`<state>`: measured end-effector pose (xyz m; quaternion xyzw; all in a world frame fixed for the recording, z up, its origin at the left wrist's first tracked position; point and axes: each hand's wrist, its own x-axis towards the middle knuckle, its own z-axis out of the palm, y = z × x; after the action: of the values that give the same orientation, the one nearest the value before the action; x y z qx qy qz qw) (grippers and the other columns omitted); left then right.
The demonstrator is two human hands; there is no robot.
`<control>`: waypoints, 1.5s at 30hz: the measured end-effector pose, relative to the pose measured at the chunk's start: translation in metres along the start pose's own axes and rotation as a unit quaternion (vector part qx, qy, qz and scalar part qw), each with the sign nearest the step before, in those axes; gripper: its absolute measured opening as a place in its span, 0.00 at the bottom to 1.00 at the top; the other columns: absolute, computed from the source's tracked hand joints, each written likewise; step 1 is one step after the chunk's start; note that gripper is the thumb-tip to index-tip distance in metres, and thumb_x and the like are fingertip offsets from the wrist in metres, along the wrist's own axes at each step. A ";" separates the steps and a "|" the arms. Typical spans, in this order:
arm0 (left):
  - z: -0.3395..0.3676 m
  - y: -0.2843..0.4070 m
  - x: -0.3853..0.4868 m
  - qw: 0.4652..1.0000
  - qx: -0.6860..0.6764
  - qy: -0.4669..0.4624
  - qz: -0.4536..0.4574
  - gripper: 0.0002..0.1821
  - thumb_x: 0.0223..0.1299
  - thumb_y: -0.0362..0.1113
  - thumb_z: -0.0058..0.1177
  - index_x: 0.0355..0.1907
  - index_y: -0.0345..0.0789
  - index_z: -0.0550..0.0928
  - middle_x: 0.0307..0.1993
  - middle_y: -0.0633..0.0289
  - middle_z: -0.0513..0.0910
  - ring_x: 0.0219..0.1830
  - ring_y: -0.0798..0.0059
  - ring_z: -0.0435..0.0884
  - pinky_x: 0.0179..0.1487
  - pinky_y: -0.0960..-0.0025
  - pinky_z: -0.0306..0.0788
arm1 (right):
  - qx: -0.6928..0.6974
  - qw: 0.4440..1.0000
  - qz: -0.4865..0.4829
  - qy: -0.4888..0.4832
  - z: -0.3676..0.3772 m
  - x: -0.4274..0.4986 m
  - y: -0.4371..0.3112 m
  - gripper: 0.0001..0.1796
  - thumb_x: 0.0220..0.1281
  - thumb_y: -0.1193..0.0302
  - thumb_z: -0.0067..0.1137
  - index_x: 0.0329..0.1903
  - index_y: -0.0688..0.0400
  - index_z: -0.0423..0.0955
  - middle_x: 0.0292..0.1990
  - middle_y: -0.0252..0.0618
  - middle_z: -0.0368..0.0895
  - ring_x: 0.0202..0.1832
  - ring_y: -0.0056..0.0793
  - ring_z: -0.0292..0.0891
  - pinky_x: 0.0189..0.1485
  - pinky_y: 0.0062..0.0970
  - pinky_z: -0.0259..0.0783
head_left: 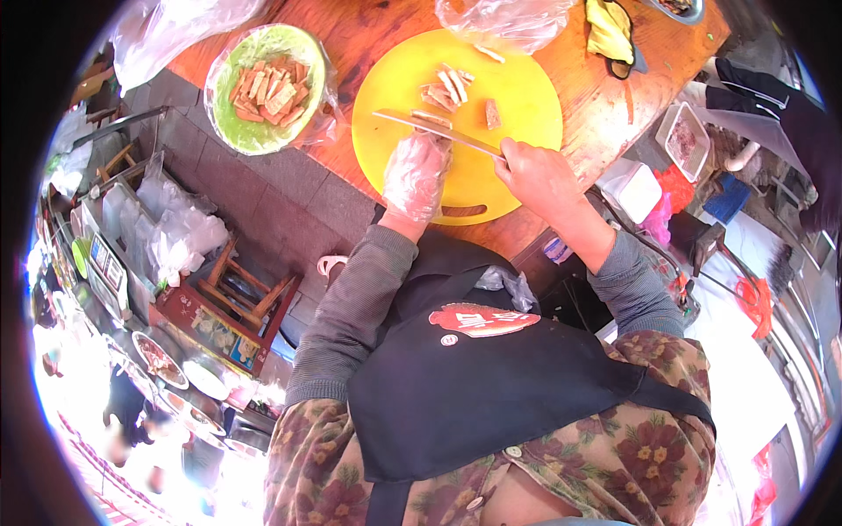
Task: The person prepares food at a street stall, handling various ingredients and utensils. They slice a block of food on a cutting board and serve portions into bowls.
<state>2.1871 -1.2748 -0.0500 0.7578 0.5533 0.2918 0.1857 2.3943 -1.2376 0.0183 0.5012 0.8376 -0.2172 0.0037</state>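
On the wooden table a round yellow cutting board (526, 171) lies in front of me. My left hand (416, 174), in a clear plastic glove, holds a brownish block of food (431, 118) on the board; its exact kind I cannot tell. My bare right hand (536, 174) grips a knife (454, 135), whose blade crosses the block just past my left fingertips. Beyond the blade lie several cut slices (448, 89), with a single piece (493, 114) to their right. Left of the board, a green bowl lined with clear plastic (223, 105) holds many cut pieces.
A clear plastic bag (510, 23) touches the board's far edge. Yellow cloth (608, 36) lies at the far right of the table (664, 59). A wooden stool (243, 283) stands low on the left; a tub of food (684, 141) and a person (783, 112) are at the right.
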 end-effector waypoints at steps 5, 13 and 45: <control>0.001 -0.003 0.000 0.999 0.001 0.015 0.033 0.19 0.47 0.25 0.59 0.46 0.33 0.79 0.45 0.54 0.79 0.46 0.54 0.78 0.48 0.58 0.73 | 0.043 0.999 0.014 0.007 0.045 0.026 0.008 0.11 0.64 0.65 0.55 0.32 0.60 0.70 0.23 0.48 0.79 0.27 0.49 0.78 0.30 0.44 0.73; -0.004 -0.001 -0.013 0.999 -0.002 0.033 0.033 0.14 0.48 0.27 0.59 0.41 0.34 0.79 0.42 0.55 0.80 0.41 0.54 0.79 0.45 0.58 0.73 | 0.086 0.993 0.064 0.054 0.016 0.009 -0.003 0.12 0.64 0.64 0.54 0.32 0.60 0.69 0.23 0.46 0.79 0.26 0.46 0.79 0.30 0.42 0.74; -0.006 -0.002 -0.016 0.994 -0.058 0.045 0.079 0.14 0.50 0.25 0.59 0.43 0.35 0.80 0.39 0.55 0.80 0.41 0.55 0.79 0.46 0.60 0.72 | 0.014 0.999 0.041 0.015 0.063 0.012 -0.009 0.12 0.64 0.63 0.54 0.33 0.60 0.70 0.21 0.46 0.79 0.26 0.46 0.80 0.29 0.42 0.75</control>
<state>2.1786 -1.2901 -0.0506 0.7734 0.4814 0.3709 0.1807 2.3670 -1.2540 -0.0381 0.5383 0.8131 -0.2214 -0.0072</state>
